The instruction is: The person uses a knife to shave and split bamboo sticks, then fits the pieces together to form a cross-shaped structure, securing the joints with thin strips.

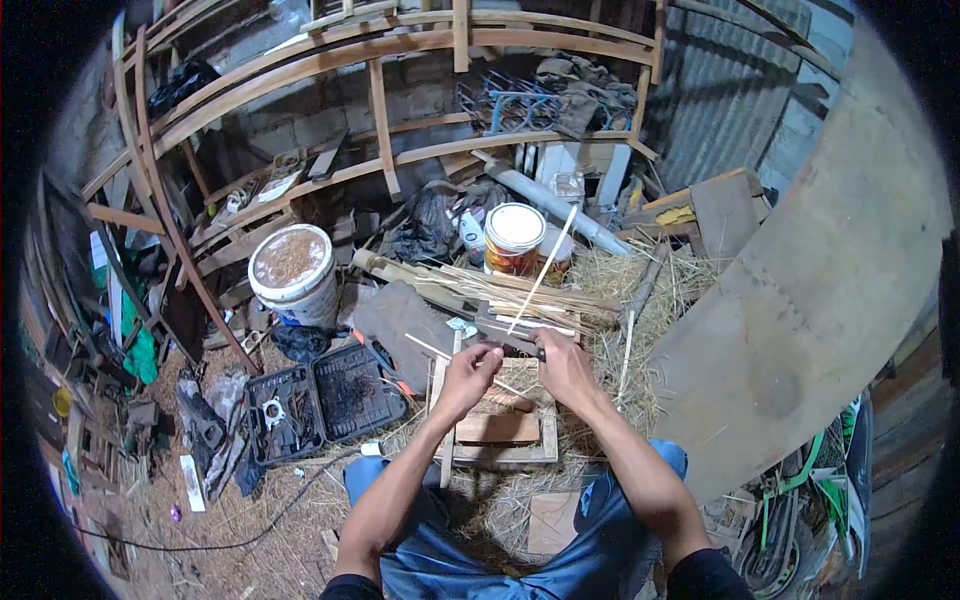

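The low wooden frame (549, 430) stood beneath both hands. Over it, the right hand (568, 368) was closed around a handle, and the left hand (473, 377) seemed to pinch 1 thin strip (425, 345). That strip slanted over the frame's far end. Shaving it well probably called for shallow strokes from the dark-handled knife (541, 354), 2 steady wrists, and left fingertips clear of the hard-to-see blade.

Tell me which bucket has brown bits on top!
The bucket farther left, behind the open dark case: brown bits cover its top, while the orange-sided bucket looks white on top.
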`<state>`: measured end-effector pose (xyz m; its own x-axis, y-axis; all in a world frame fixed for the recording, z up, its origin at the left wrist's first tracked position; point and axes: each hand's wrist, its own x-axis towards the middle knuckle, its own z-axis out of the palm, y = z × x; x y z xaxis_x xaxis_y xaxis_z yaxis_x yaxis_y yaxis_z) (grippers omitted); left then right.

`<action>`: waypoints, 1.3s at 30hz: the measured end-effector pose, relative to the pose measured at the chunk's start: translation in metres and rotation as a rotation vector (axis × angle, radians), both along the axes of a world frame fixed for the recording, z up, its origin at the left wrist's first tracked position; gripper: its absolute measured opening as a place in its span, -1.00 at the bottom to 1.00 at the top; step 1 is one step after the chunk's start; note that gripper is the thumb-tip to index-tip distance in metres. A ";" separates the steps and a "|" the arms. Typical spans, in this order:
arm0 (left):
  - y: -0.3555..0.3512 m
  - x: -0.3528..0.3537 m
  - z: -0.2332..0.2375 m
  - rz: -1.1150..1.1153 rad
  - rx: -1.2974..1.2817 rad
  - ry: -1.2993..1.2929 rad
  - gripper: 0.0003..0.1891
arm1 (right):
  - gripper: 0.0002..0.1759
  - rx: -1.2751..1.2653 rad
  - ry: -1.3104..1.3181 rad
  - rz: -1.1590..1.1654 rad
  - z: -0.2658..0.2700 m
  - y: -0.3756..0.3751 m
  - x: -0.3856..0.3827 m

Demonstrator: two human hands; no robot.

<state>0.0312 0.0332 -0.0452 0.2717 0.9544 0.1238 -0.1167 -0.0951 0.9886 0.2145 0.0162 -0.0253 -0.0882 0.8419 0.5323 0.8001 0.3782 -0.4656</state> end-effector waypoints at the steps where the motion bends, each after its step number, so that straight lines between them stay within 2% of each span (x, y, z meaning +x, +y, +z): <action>1: -0.001 -0.001 0.001 -0.031 -0.035 0.068 -0.75 | -0.66 -0.044 -0.016 0.047 -0.003 0.001 0.002; 2: -0.003 -0.001 0.001 -0.061 -0.069 0.136 -0.76 | -0.65 -0.087 -0.032 0.096 -0.003 0.001 0.003; 3: -0.005 0.002 0.002 -0.048 -0.050 0.109 -0.75 | -0.62 -0.221 -0.083 0.052 0.021 -0.011 -0.003; 4: -0.008 0.002 0.005 -0.031 -0.004 0.241 -0.73 | -0.64 -0.385 -0.108 0.002 0.027 -0.012 -0.005; 6: -0.015 0.006 0.009 -0.065 0.004 0.206 -0.68 | -0.65 -0.320 -0.207 -0.041 0.020 -0.010 -0.002; 8: -0.020 0.009 0.010 -0.081 0.014 0.278 -0.69 | -0.72 -0.313 -0.225 -0.091 0.012 -0.007 0.000; 10: -0.026 0.018 0.004 -0.055 -0.027 0.170 -0.70 | -0.79 -0.389 -0.280 -0.186 0.009 -0.003 0.004; 13: -0.032 0.031 -0.005 -0.014 -0.055 0.129 -0.71 | -0.85 -0.336 -0.327 -0.187 -0.002 0.005 0.011; 14: -0.036 0.038 -0.001 0.113 0.089 0.190 -0.72 | -0.85 -0.333 -0.318 -0.185 -0.003 0.008 0.010; 16: -0.046 0.035 0.007 0.175 0.164 0.411 -0.74 | -0.83 -0.211 -0.373 -0.203 -0.011 0.007 0.009; 21: -0.058 0.047 0.025 0.408 0.346 0.503 -0.77 | -0.80 -0.127 -0.364 -0.237 -0.009 0.007 0.003; 24: -0.064 0.047 0.037 0.410 0.326 0.569 -0.80 | -0.75 -0.103 -0.344 -0.283 -0.010 0.012 0.008; 26: -0.066 0.042 0.038 0.408 0.425 0.548 -0.82 | -0.67 -0.166 -0.379 -0.308 -0.009 0.014 0.014; 27: -0.068 0.040 0.041 0.380 0.425 0.586 -0.83 | -0.61 -0.108 -0.374 -0.309 -0.011 0.013 0.015; 30: -0.068 0.038 0.052 0.316 0.392 0.681 -0.87 | -0.57 -0.161 -0.331 -0.338 -0.013 0.014 0.010; 31: -0.068 0.037 0.052 0.314 0.420 0.698 -0.88 | -0.59 -0.011 -0.352 -0.353 -0.027 0.022 0.013; 33: -0.076 0.034 0.058 0.288 0.438 0.741 -0.86 | -0.67 -0.213 -0.451 -0.443 -0.021 0.024 0.028; 34: -0.085 0.035 0.056 0.286 0.438 0.747 -0.86 | -0.67 -0.215 -0.445 -0.443 -0.015 0.029 0.052; 36: -0.109 0.027 0.049 0.190 0.500 0.839 -0.87 | -0.87 -0.434 -0.244 -0.535 -0.014 0.036 0.090; 37: -0.111 0.026 0.057 0.196 0.478 0.805 -0.84 | -0.84 -0.341 -0.214 -0.546 -0.015 0.034 0.089; 39: -0.115 0.025 0.066 0.152 0.417 0.784 -0.83 | -0.83 -0.397 -0.220 -0.595 -0.013 0.037 0.087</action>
